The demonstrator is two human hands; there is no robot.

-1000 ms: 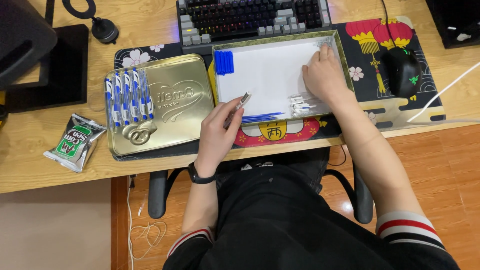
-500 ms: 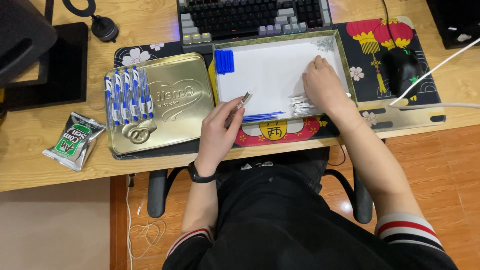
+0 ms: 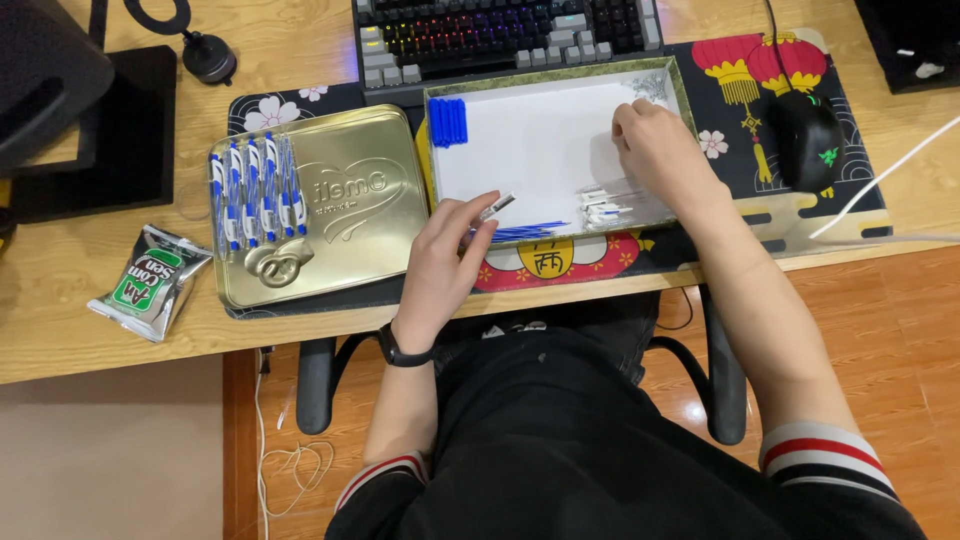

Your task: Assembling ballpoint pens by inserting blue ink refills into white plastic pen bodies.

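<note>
Wooden desk point(image 3: 60, 280), patterned mat point(image 3: 760, 70) across the centre, keyboard point(image 3: 500, 30) along the top edge, mouse point(image 3: 805, 140) at right, snack packet point(image 3: 150, 282) at lower left.

Working out of a white-lined tray point(image 3: 540, 140) at centre frame, parts sorted by kind, probably for quick picking: blue caps point(image 3: 447, 121) stacked in the tray's upper left, blue refills point(image 3: 525, 232) along its bottom edge, white tips point(image 3: 600, 208) at lower right.

Left hand point(image 3: 445, 265) pinching a pen barrel point(image 3: 497, 206) between thumb and fingers, closed on it, just over the tray's bottom edge. Long axis running diagonally, free end pointing to the upper right, toward the tray's middle; rear end hidden in the hand.

Right hand point(image 3: 655, 150) resting palm-down at the tray's upper right, fingers curled; cannot tell whether holding anything.

Finished pens point(image 3: 250, 195) lying in a row on the gold tin lid point(image 3: 330, 215) at left, long axes roughly vertical in frame, likely kept apart from loose parts.
</note>
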